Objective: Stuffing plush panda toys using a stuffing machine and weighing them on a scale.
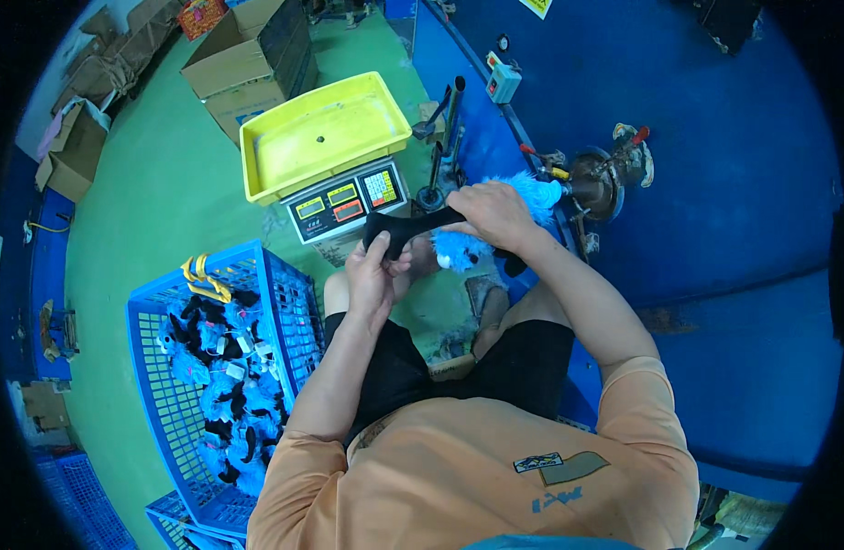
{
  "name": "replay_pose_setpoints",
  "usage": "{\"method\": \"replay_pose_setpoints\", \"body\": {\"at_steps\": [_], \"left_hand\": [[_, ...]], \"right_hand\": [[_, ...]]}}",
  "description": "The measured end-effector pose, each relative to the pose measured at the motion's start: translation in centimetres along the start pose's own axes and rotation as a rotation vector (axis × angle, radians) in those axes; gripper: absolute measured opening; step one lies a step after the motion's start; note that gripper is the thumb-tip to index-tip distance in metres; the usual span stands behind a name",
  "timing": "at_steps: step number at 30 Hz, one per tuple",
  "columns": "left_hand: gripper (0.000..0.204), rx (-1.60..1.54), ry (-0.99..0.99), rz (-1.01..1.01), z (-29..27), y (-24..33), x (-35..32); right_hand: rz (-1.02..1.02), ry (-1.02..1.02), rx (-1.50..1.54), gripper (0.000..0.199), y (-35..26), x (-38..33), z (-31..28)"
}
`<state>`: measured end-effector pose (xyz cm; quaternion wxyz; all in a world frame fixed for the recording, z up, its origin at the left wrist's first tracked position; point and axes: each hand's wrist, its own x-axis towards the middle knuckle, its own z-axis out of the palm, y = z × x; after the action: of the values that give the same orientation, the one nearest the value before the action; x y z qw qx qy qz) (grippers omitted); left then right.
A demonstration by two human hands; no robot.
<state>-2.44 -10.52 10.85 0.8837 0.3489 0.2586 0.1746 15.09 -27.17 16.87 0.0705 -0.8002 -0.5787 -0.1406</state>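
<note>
A fluffy blue plush toy (459, 249) with black limbs hangs at a metal pipe fitting (598, 186) on the blue machine; its upper fur meets the pipe's end. My right hand (495, 215) is closed around the toy where the black limb (422, 225) joins the fur. That limb stretches leftward, and my left hand (376, 273) grips its wide black end between thumb and fingers. My right palm hides part of the toy's body.
A digital scale (349, 203) bearing a yellow tray (326, 137) stands just ahead. To my left, a blue plastic basket (298, 302) holds several blue-and-black plush toys. Cardboard boxes (248, 87) stand farther back on the green floor. The blue machine wall (715, 220) bounds my right side.
</note>
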Motion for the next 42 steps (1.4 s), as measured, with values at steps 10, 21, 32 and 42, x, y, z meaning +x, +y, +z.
{"method": "replay_pose_setpoints", "body": {"at_steps": [10,21,32,42], "left_hand": [[0.029,-0.135,-0.067,0.058,-4.0,-2.4,-0.4],[0.053,0.322,-0.309,0.192,3.9,-0.8,1.4],[0.040,0.639,-0.163,0.379,5.4,-0.6,2.1],[0.033,0.398,-0.080,0.189,4.7,-3.6,1.4]], "right_hand": [[0.048,-0.026,0.067,0.032,-3.2,2.0,-0.4],[0.812,0.035,0.226,0.061,3.9,0.3,-0.7],[0.253,0.383,0.244,0.039,-0.5,-1.1,-0.5],[0.148,0.243,-0.095,0.021,0.6,-1.7,2.0]]}}
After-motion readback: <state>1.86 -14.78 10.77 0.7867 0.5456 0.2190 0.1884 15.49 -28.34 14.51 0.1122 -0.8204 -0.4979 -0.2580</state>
